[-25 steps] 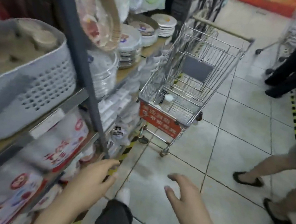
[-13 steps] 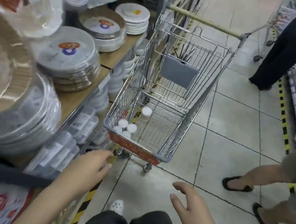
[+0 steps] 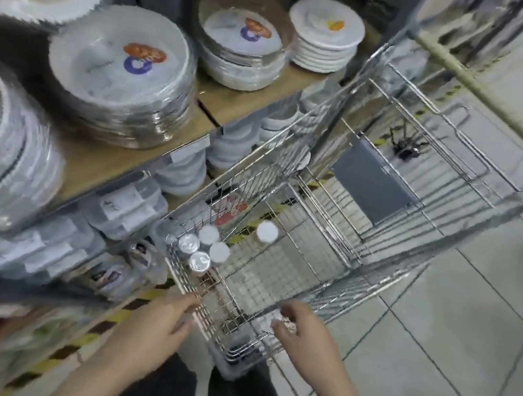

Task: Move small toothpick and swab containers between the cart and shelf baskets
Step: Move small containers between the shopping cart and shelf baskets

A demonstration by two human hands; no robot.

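wire cart [image 3: 335, 215] holds five small containers [image 3: 208, 251]; left hand [image 3: 160, 321], right hand [image 3: 304, 331] at near rim, each grip spread, empty.

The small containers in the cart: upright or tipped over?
Upright: five small containers show round lids facing up, standing on the cart floor.

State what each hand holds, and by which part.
Neither holds a container. Left hand and right hand are at the cart's near rim; blur hides any grip.
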